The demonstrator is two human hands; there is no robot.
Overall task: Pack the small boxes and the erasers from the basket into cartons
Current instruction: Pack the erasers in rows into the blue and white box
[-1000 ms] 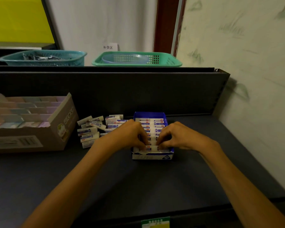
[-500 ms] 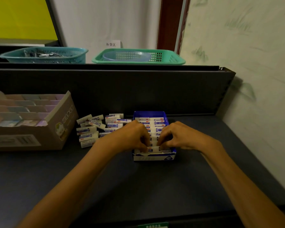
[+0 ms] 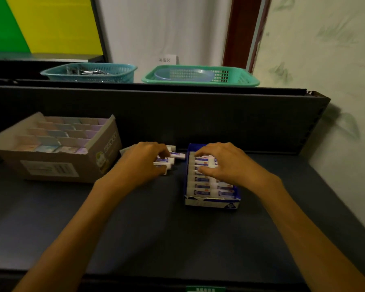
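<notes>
Small blue-and-white open cardboard carton (image 3: 212, 202) standing on the dark grey bench (image 3: 156, 228), taken here as the landmark. Packed inside it in two rows, white erasers in blue-and-white sleeves (image 3: 202, 192), lying crosswise. Right hand (image 3: 223, 163) resting palm-down over the far half of the carton, fingers (image 3: 200, 154) spread and only slightly bent, tips touching the tops of the packed erasers; nothing gripped there. Just left of the carton, a loose heap of the same sleeved erasers (image 3: 177, 155) on the bench, mostly hidden beneath the left hand (image 3: 143, 159). Left-hand fingers (image 3: 163, 152) curled down onto the heap, clamped around a few erasers; exact number impossible to tell. Further left of the carton, a larger brown cardboard carton (image 3: 57, 165) with a barcode label on its near side, filled with rows of pastel-coloured small boxes (image 3: 51, 142). Behind the carton, a dark upright back panel (image 3: 177, 114); on the ledge above it, a green plastic mesh basket (image 3: 200, 75) holding a pale blue bowl (image 3: 183, 74), and left of that a teal plastic mesh basket (image 3: 89, 72) with small metal items, too blurred to identify.
</notes>
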